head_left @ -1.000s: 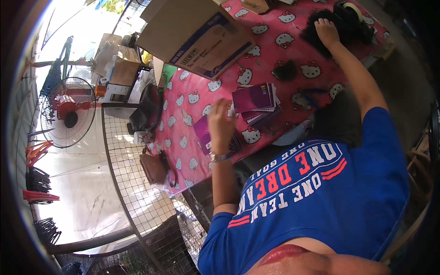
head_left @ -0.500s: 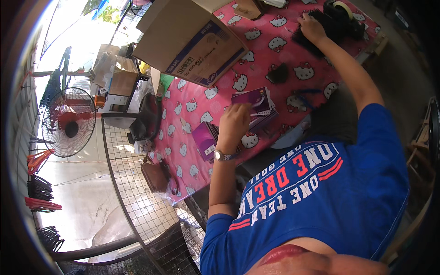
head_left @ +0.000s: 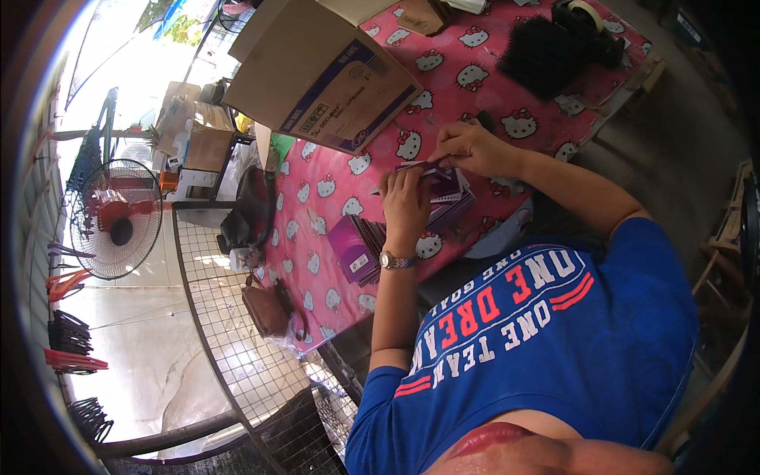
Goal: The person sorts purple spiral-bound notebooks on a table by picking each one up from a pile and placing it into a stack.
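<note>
My left hand (head_left: pixel 405 204), with a watch on its wrist, grips a purple booklet (head_left: pixel 445 184) at the upper part of a small stack on the table. My right hand (head_left: pixel 475 149) is pinched at the booklet's far edge, close to my left fingertips. Whatever sits between those right fingers is too small to make out. Beside my left wrist lies a second, fanned stack of purple booklets (head_left: pixel 348 247) with dark bound edges. Farther off to the right is a pile of black, bristly thin pieces (head_left: pixel 540 55).
A large cardboard box (head_left: pixel 332 79) stands at the far left of the pink patterned table cover (head_left: pixel 321 214). A tape dispenser (head_left: pixel 590 24) is by the black pile. To the left are a brown bag (head_left: pixel 265 307), a wire mesh panel (head_left: pixel 218 297) and a fan (head_left: pixel 119 222).
My right hand has come from the black pile to the booklet's far edge, beside my left hand. My left hand has stayed at the booklet, shifting slightly.
</note>
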Motion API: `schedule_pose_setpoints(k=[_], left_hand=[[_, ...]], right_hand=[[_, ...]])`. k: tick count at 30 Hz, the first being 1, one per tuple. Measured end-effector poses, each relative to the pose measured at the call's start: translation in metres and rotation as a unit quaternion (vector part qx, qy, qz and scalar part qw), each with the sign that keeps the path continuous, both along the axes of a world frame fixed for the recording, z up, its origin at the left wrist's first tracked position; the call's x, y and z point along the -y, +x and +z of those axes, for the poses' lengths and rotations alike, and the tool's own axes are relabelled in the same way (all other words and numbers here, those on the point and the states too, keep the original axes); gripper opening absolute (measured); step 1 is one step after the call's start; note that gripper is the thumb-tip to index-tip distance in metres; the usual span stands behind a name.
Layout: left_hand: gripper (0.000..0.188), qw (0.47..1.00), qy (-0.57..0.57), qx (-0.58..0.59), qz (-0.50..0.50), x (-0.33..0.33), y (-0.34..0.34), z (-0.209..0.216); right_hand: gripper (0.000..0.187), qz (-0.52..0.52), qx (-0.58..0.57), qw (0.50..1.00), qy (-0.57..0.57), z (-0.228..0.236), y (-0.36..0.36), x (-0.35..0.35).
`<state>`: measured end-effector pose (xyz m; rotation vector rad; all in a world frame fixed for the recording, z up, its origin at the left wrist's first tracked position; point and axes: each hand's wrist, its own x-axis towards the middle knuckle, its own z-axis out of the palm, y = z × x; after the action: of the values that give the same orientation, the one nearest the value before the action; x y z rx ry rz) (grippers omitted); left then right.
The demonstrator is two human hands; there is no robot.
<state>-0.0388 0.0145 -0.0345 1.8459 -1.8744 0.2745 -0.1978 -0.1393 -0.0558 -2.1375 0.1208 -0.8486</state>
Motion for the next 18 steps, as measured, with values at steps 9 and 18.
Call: schedule_pose_setpoints(k=[9,18], left_hand=[[0.020,1.000,-0.015,0.007,0.011,-0.002,0.001,-0.009],[0.029,0.998,0.019,0.028,0.055,0.007,-0.018,-0.006]], right_hand=[[0.020,0.104,-0.143,0.975,0.131,0.017,0.005,0.005],[0.026,-0.002,-0.019,1.000,-0.024,-0.003,0.003,-0.005]])
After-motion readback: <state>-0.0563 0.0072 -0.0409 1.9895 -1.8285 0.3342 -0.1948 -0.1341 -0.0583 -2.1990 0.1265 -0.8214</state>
